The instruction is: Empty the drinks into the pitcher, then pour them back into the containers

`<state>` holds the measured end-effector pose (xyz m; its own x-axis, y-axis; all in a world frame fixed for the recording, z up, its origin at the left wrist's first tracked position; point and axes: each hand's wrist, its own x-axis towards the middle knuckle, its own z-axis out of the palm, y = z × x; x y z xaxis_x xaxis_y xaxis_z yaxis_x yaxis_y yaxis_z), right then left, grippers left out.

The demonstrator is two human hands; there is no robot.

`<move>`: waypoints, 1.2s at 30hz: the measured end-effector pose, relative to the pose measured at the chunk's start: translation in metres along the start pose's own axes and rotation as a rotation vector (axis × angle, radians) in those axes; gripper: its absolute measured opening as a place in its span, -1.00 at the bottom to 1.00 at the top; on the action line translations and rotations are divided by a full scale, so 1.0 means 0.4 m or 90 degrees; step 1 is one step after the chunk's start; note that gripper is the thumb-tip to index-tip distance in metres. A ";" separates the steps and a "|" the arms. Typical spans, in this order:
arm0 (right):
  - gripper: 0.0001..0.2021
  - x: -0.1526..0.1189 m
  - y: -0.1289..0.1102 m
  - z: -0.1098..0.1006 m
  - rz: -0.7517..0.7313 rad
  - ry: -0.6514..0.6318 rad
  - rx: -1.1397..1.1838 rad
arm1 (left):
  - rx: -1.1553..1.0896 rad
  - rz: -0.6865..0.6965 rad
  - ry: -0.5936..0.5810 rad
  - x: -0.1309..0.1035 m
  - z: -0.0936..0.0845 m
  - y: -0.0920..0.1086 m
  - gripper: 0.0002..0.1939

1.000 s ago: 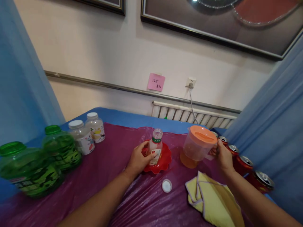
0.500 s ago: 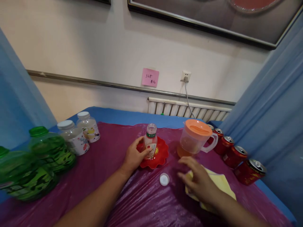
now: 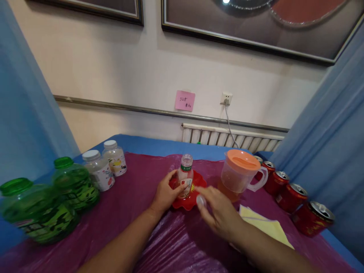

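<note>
An uncapped clear bottle (image 3: 186,175) with a green band at its neck stands on a red scalloped plate (image 3: 188,204). My left hand (image 3: 167,191) is wrapped round its lower left side. Just right of the plate, my right hand (image 3: 217,212) holds the white cap (image 3: 201,201) between thumb and fingers. Behind that hand is a clear pitcher (image 3: 234,178) with an orange lid and amber liquid in it. A yellow cloth (image 3: 267,227) lies partly under my right forearm.
On the left stand two green bottles (image 3: 75,185) and two white-capped jars (image 3: 115,161). Several red cans (image 3: 291,197) line the right edge. Purple plastic sheeting (image 3: 142,170) covers the blue table. Blue curtains hang at both sides.
My right hand has moved left from above the cloth and picked the white cap up off the sheeting. My left hand stays on the bottle. The view has shifted slightly upward.
</note>
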<state>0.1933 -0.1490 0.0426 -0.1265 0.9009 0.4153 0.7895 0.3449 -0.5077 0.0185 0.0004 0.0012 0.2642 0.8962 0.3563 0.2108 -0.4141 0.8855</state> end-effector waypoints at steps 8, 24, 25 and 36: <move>-0.66 0.313 0.023 -0.046 0.042 0.377 0.536 | -0.028 0.004 -0.036 -0.008 -0.011 0.012 -0.36; -0.68 0.298 0.057 0.054 0.043 0.261 0.614 | -0.037 -0.011 -0.035 -0.018 -0.014 -0.005 -0.31; -0.69 0.298 0.059 0.058 0.042 0.260 0.604 | -0.041 -0.012 -0.036 -0.019 -0.014 -0.006 -0.31; -0.71 0.288 0.061 0.052 0.025 0.267 0.452 | -0.046 -0.013 -0.043 -0.020 -0.011 -0.013 -0.32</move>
<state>0.1857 -0.0311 0.0624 0.2387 0.7909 0.5635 0.2039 0.5265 -0.8253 0.0112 -0.0039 -0.0050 0.3246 0.8904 0.3192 0.1482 -0.3812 0.9126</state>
